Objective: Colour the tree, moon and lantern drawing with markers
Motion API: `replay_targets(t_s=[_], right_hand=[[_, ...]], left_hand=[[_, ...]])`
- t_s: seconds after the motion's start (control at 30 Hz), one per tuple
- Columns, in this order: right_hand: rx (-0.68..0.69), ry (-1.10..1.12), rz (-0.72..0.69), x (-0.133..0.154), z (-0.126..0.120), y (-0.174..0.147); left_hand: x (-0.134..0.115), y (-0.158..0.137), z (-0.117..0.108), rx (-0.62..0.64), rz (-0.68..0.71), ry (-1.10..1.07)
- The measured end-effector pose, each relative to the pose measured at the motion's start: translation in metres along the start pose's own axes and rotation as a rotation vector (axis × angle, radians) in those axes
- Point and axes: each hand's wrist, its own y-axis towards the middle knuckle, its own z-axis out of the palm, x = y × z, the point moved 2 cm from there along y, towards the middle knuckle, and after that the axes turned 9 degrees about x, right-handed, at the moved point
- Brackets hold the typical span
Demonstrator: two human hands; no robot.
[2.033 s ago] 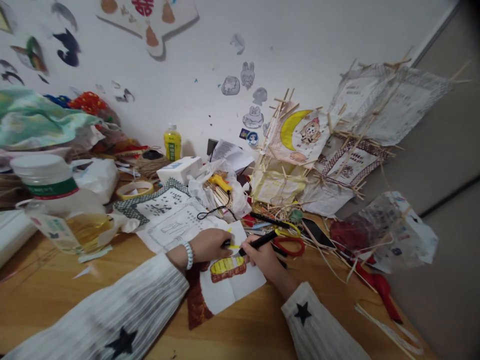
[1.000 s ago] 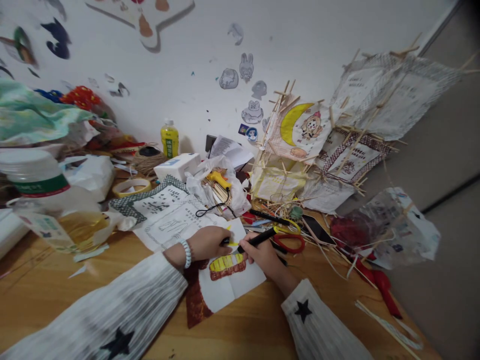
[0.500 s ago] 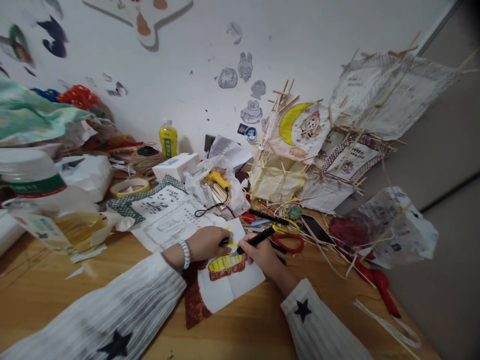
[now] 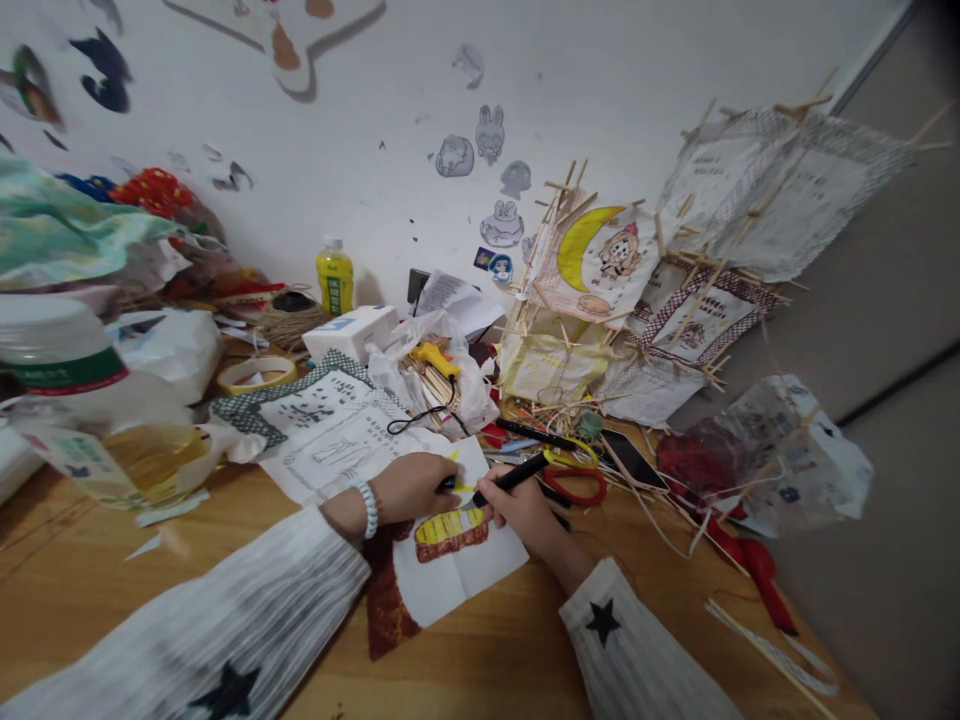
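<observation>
My right hand (image 4: 517,508) grips a black marker (image 4: 519,474), its tip end down at the coloured drawing. Under both hands lies a sheet of white paper (image 4: 450,588) with a yellow and brown-red striped shape (image 4: 450,535) on it and a dark red-brown patch (image 4: 388,605) along its left edge. My left hand (image 4: 420,485), a pale beaded bracelet on its wrist, rests at the sheet's upper left. Its fingers are curled round a small black piece that looks like a marker cap (image 4: 447,484). The far ends of those fingers are hidden.
Scissors (image 4: 577,482) with red and yellow handles and a phone (image 4: 634,460) lie beyond my right hand. Drawn sheets (image 4: 330,430), a plastic bag of sticks (image 4: 435,375) and a tape roll (image 4: 259,375) lie behind. Stick-framed paper lanterns (image 4: 600,250) stand at the right; a large jug (image 4: 142,450) stands left.
Almost nothing differs. The view has shifted very slightly; both hands keep their places on the sheet, and the marker stays at the striped shape.
</observation>
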Motion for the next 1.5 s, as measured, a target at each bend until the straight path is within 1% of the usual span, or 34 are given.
replay_targets(t_s=[0.23, 0.47, 0.87, 1.23, 1.5], right_hand=[[-0.003, -0.036, 0.005, 0.0007, -0.0005, 0.0002], [-0.01, -0.043, -0.002, 0.0007, -0.0003, -0.0002], [-0.019, -0.047, 0.011, 0.0031, -0.0012, -0.0012], [-0.034, -0.05, 0.01, -0.0041, -0.0016, 0.0012], [-0.042, -0.064, 0.005, -0.0004, -0.0016, 0.0008]], left_hand=[[-0.0005, -0.0002, -0.0006, 0.001, -0.007, 0.004], [0.0003, 0.0005, 0.0006, -0.015, -0.005, -0.002], [-0.0004, -0.0001, -0.0004, -0.006, -0.012, -0.011], [0.0008, 0.0019, 0.0023, -0.007, -0.007, -0.004], [0.0001, 0.0007, 0.0008, 0.002, -0.012, 0.004]])
